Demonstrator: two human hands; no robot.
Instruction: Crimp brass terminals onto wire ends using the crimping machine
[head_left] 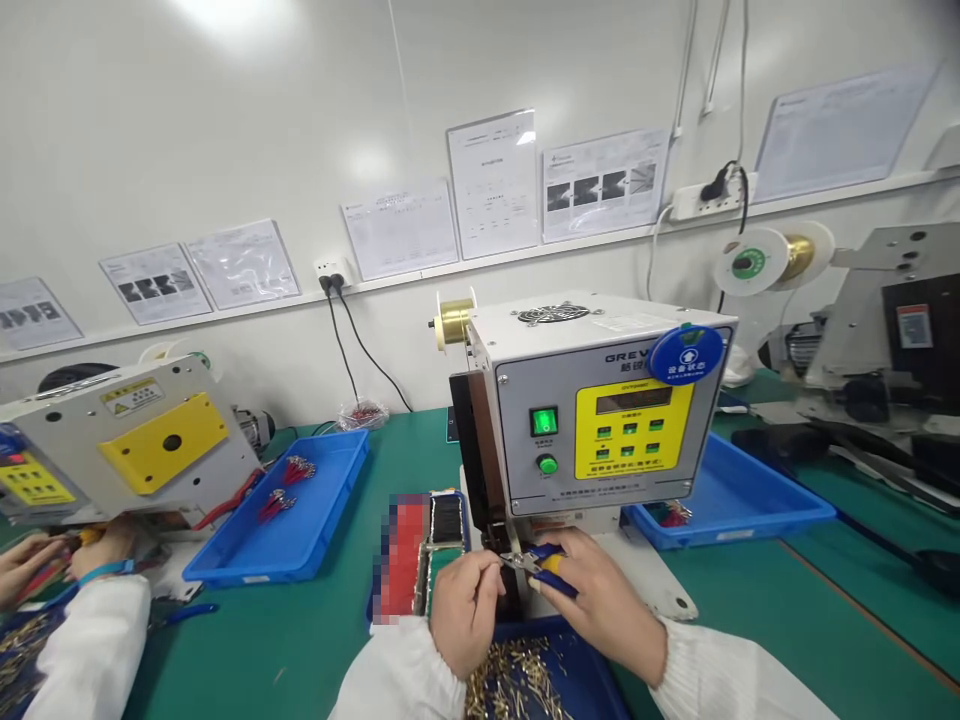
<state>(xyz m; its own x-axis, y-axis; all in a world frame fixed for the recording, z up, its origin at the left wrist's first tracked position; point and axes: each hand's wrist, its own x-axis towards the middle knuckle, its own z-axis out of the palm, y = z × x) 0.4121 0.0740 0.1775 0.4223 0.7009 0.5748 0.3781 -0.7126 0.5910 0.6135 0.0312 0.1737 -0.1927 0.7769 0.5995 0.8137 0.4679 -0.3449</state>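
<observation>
My right hand (pixel 604 600) grips a pair of pliers (pixel 523 562) with blue and yellow handles, their jaws pointing left toward my other hand. My left hand (pixel 466 612) is closed in a pinch close to the plier tips; what it holds is too small to make out. Both hands are just below the front of a grey machine (pixel 536 460) with a yellow control panel. Under them lies a dark blue tray (pixel 592 665) with many small gold-coloured metal pieces (pixel 517 680). A divided box of red, black and green pieces (pixel 448 520) stands left of the machine, partly blurred out.
A blue tray (pixel 315 545) with red bundles lies to the left, and another blue tray (pixel 757 500) sits behind on the right. At far left a co-worker's hands (pixel 105 550) work at a similar machine (pixel 150 430). A further machine (pixel 892 300) stands at right.
</observation>
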